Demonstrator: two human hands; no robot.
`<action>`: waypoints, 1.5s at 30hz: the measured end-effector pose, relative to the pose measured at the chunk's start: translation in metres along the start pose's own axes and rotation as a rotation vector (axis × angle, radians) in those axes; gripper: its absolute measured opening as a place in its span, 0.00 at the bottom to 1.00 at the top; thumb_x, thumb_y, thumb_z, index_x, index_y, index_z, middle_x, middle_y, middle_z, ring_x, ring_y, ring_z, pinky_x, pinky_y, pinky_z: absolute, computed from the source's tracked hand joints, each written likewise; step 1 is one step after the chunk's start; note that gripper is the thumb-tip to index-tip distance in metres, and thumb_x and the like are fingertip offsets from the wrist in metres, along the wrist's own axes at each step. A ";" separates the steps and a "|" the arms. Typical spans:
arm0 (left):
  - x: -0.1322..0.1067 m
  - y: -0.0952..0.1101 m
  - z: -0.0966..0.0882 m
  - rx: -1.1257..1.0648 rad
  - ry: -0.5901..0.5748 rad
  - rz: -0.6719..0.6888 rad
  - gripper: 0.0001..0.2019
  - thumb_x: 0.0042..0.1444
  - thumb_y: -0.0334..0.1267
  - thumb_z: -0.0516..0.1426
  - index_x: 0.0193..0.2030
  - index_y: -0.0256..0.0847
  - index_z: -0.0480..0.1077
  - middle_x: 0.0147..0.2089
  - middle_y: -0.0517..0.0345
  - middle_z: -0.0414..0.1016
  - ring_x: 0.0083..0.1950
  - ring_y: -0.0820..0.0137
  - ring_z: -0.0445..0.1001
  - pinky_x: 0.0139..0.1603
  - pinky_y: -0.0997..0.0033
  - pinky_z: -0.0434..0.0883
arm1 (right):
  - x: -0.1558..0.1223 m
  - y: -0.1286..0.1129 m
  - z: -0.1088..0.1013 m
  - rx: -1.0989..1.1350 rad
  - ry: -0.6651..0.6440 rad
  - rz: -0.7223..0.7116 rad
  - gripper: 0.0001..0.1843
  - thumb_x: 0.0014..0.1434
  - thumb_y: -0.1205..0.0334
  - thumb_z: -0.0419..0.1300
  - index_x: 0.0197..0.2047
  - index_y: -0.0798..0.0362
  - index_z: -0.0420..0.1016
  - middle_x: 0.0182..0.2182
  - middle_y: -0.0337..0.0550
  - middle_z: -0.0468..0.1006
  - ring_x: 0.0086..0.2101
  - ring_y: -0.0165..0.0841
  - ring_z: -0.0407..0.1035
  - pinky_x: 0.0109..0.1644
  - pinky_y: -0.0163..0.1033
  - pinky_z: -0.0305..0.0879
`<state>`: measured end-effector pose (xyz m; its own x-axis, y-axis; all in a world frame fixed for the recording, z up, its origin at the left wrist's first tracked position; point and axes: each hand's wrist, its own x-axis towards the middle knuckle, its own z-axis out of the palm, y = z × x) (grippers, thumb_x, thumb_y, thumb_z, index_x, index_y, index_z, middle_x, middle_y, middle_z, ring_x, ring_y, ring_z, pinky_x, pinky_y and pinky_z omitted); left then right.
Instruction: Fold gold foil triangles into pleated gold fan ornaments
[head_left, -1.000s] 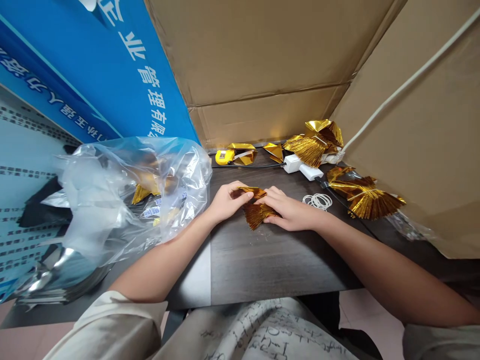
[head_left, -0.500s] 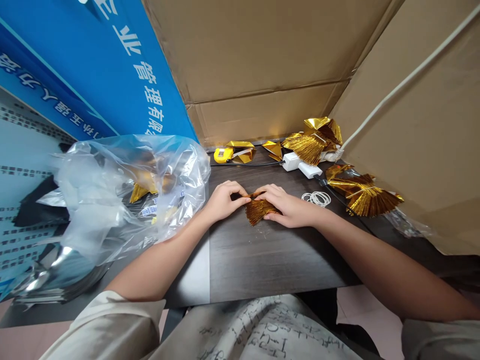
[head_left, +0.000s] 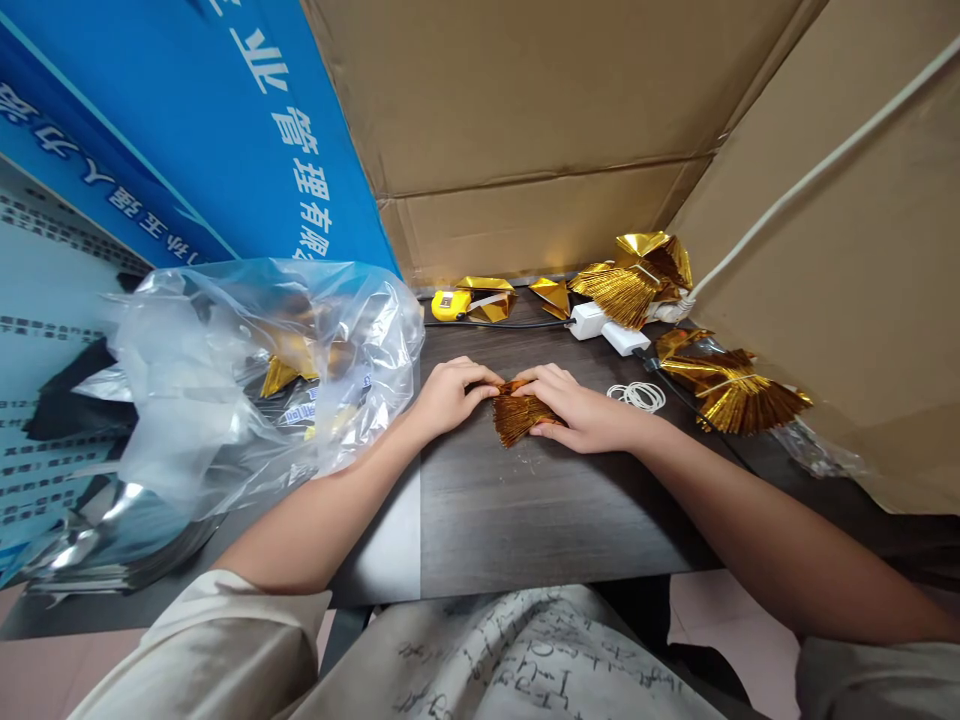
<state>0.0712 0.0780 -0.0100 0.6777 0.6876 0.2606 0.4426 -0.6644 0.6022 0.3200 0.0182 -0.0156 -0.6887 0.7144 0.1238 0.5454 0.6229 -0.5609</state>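
A bundle of pleated gold foil paper [head_left: 514, 419] lies on the dark wooden table [head_left: 540, 530], its folds fanned out toward me. My left hand [head_left: 457, 398] pinches the upper left corner of the bundle between thumb and fingertips. Over its right side curves my right hand [head_left: 574, 410], thumb below and fingers on top, gripping it. Part of the foil is hidden under the right fingers. Several white rubber bands [head_left: 636, 397] lie just right of that hand.
Tied gold foil fans [head_left: 739, 392] lie at the right, near white plugs [head_left: 600, 325] and cords. A yellow tape measure [head_left: 450, 305] and folded gold pieces [head_left: 551, 297] sit along the cardboard wall [head_left: 540, 100]. A clear plastic bag [head_left: 202, 390] bulges at the left.
Both hands keep their hold on the foil bundle, with only slight finger movement at its upper edge. The whole view has shifted a little.
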 end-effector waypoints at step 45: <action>-0.017 0.049 0.024 0.320 -0.178 -0.111 0.40 0.58 0.55 0.60 0.68 0.28 0.55 0.60 0.36 0.66 0.59 0.49 0.65 0.59 0.46 0.68 | 0.005 0.001 0.011 -0.022 0.015 0.068 0.39 0.69 0.55 0.51 0.76 0.54 0.38 0.60 0.59 0.62 0.61 0.46 0.59 0.68 0.67 0.60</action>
<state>0.0954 0.0262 -0.0027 0.6941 0.7178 0.0546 0.6612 -0.6658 0.3457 0.3124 0.0188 -0.0243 -0.6425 0.7599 0.0989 0.6010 0.5797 -0.5501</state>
